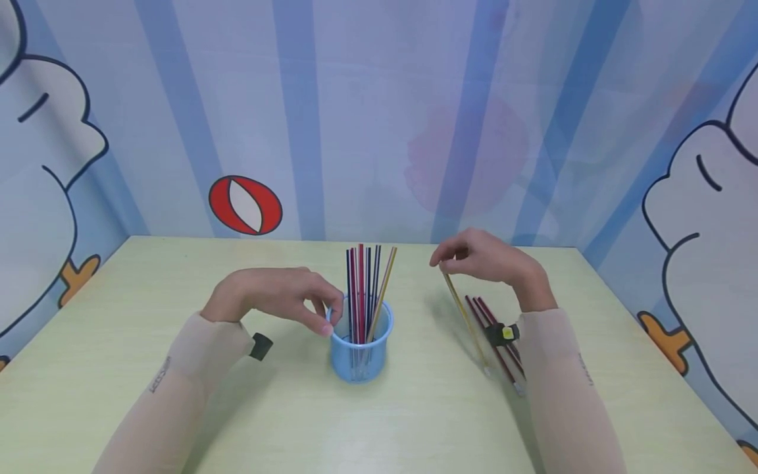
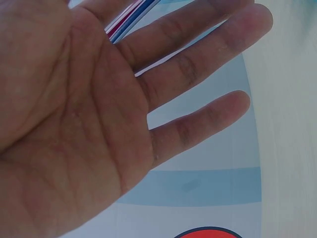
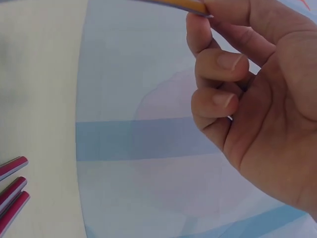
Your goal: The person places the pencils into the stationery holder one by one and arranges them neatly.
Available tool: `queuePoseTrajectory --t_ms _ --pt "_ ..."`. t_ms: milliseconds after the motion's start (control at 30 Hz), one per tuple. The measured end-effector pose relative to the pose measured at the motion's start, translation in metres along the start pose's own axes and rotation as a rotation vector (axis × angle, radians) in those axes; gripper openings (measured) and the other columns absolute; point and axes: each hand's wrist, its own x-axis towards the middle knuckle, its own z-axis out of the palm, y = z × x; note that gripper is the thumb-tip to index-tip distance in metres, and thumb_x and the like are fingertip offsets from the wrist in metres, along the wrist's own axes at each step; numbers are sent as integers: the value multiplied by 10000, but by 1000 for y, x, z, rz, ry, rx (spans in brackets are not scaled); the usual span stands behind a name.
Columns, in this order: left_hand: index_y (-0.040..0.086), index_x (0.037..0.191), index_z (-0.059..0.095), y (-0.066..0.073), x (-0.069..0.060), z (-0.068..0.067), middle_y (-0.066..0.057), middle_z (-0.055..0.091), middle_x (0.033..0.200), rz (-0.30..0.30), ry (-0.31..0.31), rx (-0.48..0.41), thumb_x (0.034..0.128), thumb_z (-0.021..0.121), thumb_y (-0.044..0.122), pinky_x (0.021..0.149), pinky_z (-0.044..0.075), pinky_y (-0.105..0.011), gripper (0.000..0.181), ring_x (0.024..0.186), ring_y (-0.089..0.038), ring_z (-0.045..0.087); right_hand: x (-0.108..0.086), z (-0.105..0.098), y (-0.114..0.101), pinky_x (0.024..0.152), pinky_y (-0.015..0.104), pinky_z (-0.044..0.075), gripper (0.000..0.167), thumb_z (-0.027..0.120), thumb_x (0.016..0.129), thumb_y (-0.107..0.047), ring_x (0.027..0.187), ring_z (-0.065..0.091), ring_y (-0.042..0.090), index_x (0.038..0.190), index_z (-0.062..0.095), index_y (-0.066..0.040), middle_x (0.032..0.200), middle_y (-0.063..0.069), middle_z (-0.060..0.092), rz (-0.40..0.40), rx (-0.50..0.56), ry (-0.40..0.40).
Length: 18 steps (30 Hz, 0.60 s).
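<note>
Yellow pencil (image 1: 464, 315) in the right hand's (image 1: 485, 259) pinched fingers (image 3: 199, 33), left hand (image 1: 281, 294) pinching the blue cup's (image 1: 341, 361) rim

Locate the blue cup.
In the head view, the blue cup stands on the table, just right of the left hand, which touches its rim.

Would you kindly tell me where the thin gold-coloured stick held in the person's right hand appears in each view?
Head: right of centre, the thin gold-coloured stick slants down from the right hand.
Left wrist: not in it.
Right wrist: the stick runs along the top edge, its end pinched between thumb and finger.
Landmark shared by all three: the pale fabric-like backdrop with blue stripes, also and.
</note>
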Motion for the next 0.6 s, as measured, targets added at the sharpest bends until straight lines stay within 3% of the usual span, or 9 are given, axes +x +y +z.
queuePoseTrajectory --t_ms 167,600 --pt "214 930 646 0 0 0 85 654 926 -1 1 8 934 712 255 921 510 -357 77 1013 -129 659 -3 -3 -2 786 374 509 189 593 985 -103 892 611 235 1111 733 -99 1097 67 691 -37 44 27" --pt "219 937 650 2 0 0 87 660 947 -21 0 3 934 714 264 920 509 -360 79 1016 -130 654 -11 -13 0 909 329 522 186 614 986 -108 1012 630 253 1127 710 -36 1110 100 681 -132 206 97"
